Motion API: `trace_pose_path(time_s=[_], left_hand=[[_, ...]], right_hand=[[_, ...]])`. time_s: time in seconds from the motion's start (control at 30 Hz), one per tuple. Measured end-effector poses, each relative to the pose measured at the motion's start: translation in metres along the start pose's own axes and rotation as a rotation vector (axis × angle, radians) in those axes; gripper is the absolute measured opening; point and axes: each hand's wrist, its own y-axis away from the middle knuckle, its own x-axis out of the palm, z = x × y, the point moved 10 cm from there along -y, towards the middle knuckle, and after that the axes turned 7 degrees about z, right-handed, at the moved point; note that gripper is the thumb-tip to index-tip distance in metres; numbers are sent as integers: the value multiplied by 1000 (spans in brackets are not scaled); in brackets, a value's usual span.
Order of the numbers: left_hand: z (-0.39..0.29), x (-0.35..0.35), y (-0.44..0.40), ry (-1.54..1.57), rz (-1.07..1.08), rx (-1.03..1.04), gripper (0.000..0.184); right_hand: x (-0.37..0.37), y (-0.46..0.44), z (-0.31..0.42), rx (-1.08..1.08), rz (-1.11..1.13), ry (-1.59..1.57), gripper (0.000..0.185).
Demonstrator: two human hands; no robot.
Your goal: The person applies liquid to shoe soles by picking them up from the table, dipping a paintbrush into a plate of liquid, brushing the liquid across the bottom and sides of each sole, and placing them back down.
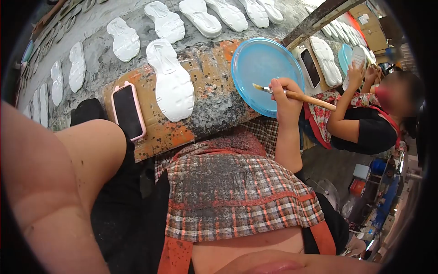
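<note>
My right hand (287,98) is closed around the wooden handle of a brush (315,101). The bristles point left, above a round blue basin (235,75) with a pale, cloudy inside. Left of the basin, a white shoe sole (172,89) lies on a stained cardboard sheet (214,82). A phone in a pink case (128,112) rests on the same cardboard, near my left side. Very close to the camera, my left hand (45,160) or forearm fills the left edge; its fingers are out of sight.
Several more white soles (165,22) lie in rows across the grey, stained work surface (98,29). A slanted metal post (315,23) rises beyond the basin. On the right, a co-worker (360,123) holds a sole, near another phone (310,68) and blue basin (345,58).
</note>
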Motion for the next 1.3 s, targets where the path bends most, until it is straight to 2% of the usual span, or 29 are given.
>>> trace_pose_path(time_s=[0.07, 0.13, 0.2, 0.37, 0.63, 0.8, 0.97, 1.17, 1.2, 1.3], left_hand=[[-5, -1, -5, 0, 10, 1, 77], [-14, 43, -26, -11, 24, 17, 76], [-22, 53, -34, -34, 31, 34, 76], [-6, 100, -62, -96, 94, 0, 74], [2, 104, -59, -79, 93, -87, 71], [-2, 71, -42, -9, 97, -198, 69], [24, 29, -21, 65, 102, -318, 68], [34, 28, -14, 112, 116, -395, 66], [44, 76, -20, 118, 117, -402, 66], [38, 111, -27, 133, 118, -421, 65]], right_hand=[[1, -1, 0, 4, 5, -6, 15], [-2, 0, -1, -18, -16, 31, 14], [1, -1, -1, 23, -3, -3, 15], [-3, -1, -12, 51, -11, 27, 14], [-1, -1, -12, 58, 12, 40, 15], [-1, -1, -11, 67, -14, 57, 15], [1, -2, -12, 49, 16, 18, 14], [2, 0, -9, 35, 9, -3, 12], [2, 1, -10, 40, 3, -12, 13], [-1, 1, -11, 48, 0, -12, 13]])
